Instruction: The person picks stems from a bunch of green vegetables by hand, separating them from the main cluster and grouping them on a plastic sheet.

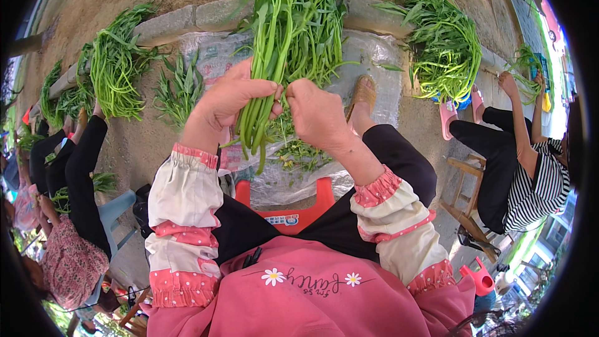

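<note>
My left hand (236,96) is closed around a bunch of water spinach (266,56). The cut stem ends hang below its fingers, and the leafy tops point away from me. Close beside the stems, my right hand (316,114) has its fingers curled in. Whether something is pinched in it is hidden. Behind both hands a large pile of water spinach (318,23) leans over a stone curb (217,15). Trimmed leaf bits (299,154) lie below the hands on a plastic woven sheet (383,79).
A red plastic stool (290,220) is under me. More water spinach lies in a heap at the left (117,65) and another heap at the right (444,42). People sit on both sides, one near a wooden stool (463,196), another on a blue chair (114,215).
</note>
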A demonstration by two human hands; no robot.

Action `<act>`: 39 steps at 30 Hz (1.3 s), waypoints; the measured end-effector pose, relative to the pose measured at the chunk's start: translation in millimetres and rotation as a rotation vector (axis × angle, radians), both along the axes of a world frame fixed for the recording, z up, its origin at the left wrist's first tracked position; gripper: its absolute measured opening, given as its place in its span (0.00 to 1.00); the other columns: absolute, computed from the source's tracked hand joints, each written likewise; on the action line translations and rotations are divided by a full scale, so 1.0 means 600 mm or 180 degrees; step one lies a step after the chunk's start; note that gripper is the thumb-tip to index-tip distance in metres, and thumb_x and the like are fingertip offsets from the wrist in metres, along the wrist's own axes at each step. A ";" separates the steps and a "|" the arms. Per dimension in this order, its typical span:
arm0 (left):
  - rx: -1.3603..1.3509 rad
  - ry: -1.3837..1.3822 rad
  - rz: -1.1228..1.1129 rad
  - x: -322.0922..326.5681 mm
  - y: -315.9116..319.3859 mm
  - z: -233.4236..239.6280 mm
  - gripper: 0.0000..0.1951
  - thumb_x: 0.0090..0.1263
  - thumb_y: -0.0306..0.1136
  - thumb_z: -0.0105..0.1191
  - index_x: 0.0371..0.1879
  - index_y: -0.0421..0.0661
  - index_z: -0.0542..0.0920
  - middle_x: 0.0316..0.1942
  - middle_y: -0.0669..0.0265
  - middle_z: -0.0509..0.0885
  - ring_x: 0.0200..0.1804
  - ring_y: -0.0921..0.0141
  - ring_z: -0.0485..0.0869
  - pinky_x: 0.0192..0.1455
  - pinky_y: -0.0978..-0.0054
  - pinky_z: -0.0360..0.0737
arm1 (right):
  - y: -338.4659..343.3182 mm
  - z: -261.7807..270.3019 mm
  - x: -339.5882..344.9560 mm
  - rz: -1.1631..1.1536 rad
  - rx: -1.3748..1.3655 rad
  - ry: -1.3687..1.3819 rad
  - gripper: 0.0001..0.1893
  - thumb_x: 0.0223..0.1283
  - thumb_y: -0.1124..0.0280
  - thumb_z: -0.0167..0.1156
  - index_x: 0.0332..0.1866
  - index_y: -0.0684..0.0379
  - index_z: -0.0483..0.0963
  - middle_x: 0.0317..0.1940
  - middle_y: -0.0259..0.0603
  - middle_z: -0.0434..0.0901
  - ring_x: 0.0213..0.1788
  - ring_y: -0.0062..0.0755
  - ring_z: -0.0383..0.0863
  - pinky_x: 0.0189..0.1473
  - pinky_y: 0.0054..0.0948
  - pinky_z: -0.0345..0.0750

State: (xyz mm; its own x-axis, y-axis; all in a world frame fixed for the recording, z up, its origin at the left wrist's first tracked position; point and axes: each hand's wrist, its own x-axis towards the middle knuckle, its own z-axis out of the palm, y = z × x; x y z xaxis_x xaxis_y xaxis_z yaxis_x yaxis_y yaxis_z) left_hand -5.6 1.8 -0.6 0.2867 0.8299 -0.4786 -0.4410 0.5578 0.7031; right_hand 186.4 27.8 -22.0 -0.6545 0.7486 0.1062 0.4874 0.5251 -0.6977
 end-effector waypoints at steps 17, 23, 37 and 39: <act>0.0334 -0.0659 0.1107 -0.009 0.006 -0.004 0.22 0.72 0.35 0.50 0.61 0.39 0.65 0.33 0.64 0.78 0.42 0.64 0.83 0.50 0.61 0.83 | 0.003 -0.007 0.006 0.0506 -0.0689 0.0012 0.08 0.54 0.73 0.55 0.40 0.60 0.71 0.38 0.45 0.74 0.41 0.47 0.78 0.38 0.41 0.76; 0.0254 -0.0312 0.1613 0.013 0.008 -0.024 0.14 0.73 0.35 0.50 0.52 0.43 0.71 0.31 0.66 0.79 0.39 0.66 0.83 0.49 0.64 0.83 | 0.019 0.012 0.004 0.0141 -0.1359 0.0775 0.12 0.55 0.75 0.58 0.45 0.61 0.71 0.38 0.42 0.75 0.41 0.37 0.79 0.40 0.32 0.78; 0.1087 -0.0059 0.2248 0.086 0.023 -0.020 0.15 0.72 0.37 0.51 0.52 0.44 0.70 0.33 0.66 0.79 0.45 0.66 0.82 0.52 0.68 0.79 | 0.022 0.025 0.007 0.0288 -0.1218 0.0590 0.27 0.51 0.63 0.63 0.54 0.66 0.66 0.45 0.52 0.73 0.49 0.52 0.75 0.48 0.40 0.72; 0.1083 -0.0202 0.2221 0.094 0.024 -0.012 0.14 0.72 0.36 0.52 0.51 0.45 0.69 0.33 0.66 0.80 0.44 0.67 0.82 0.50 0.69 0.78 | 0.023 0.031 0.008 0.0271 -0.1253 0.0321 0.26 0.50 0.63 0.63 0.52 0.66 0.66 0.43 0.53 0.74 0.47 0.54 0.75 0.46 0.42 0.72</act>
